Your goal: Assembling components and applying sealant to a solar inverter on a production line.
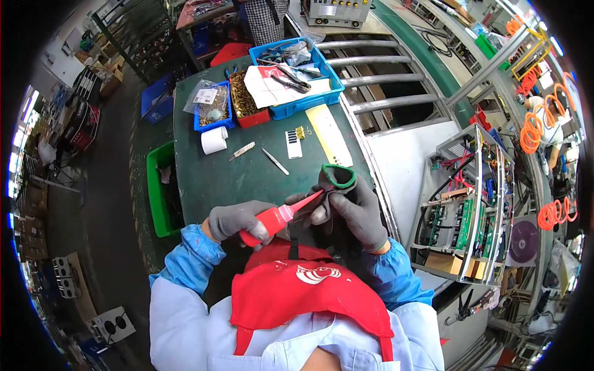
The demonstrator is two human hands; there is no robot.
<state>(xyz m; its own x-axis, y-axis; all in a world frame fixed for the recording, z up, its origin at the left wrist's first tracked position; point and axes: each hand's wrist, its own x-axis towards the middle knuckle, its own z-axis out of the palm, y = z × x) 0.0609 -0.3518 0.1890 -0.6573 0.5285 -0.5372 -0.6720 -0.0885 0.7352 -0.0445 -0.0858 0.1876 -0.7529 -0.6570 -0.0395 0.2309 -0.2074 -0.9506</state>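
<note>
My left hand (242,222), in a grey work glove, is closed around a red squeeze bottle (270,225) with a long pointed nozzle. The nozzle slants up to the right, its tip close to the fingers of my right hand (361,213). That hand, gloved in grey too, is closed on a dark grey hollow piece with a green-rimmed opening (339,177), which resembles a glove cuff. Its lower part is hidden by my fingers. Both hands are above the near edge of a green-topped table (216,179).
On the table lie tweezers (275,161), a knife-like tool (242,151), a white roll (215,140) and a yellow card strip (328,135). Blue bins (307,102) and a red bin (252,119) stand behind. An open electronics chassis (464,210) is right; a green crate (162,204) is left.
</note>
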